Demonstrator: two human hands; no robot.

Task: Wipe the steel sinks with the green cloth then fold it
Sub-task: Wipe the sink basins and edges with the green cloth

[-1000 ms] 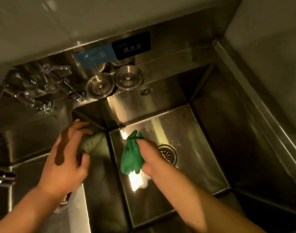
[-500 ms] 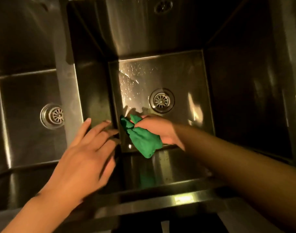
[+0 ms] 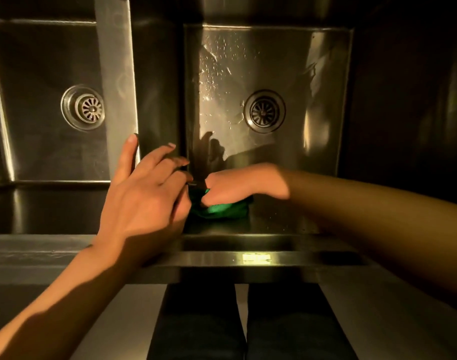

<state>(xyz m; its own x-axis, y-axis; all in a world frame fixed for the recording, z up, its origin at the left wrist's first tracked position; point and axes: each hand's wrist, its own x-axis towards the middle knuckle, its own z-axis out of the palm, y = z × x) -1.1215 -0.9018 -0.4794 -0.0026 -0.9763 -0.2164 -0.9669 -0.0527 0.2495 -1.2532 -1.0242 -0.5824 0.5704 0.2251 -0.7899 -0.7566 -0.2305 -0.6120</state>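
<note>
Nearest the camera, the person's legs (image 3: pixel 248 328) in dark trousers stand below the front rim (image 3: pixel 256 258), which carries a bright reflection almost straight toward the viewer from the drain (image 3: pixel 264 110) of the right sink (image 3: pixel 313 74).

Past the rim, nearer than the drain and to its left, the green cloth (image 3: pixel 222 209) lies bunched in the near left corner of that sink, low against the front wall. The right hand (image 3: pixel 237 185) is curled down over the cloth and grips it, and only the cloth's lower edge shows.

Further left of the drain, the left hand (image 3: pixel 144 201) is spread and loose, holding nothing, above the near end of the divider (image 3: pixel 113 61). I cannot tell whether its fingers touch the steel.

Drops (image 3: pixel 211 74) glisten on the sink floor, just left of the drain and beyond it. Well left of the drain and about level with it, across the divider, sits the second drain (image 3: pixel 83 107) in the left sink (image 3: pixel 40 61).
</note>
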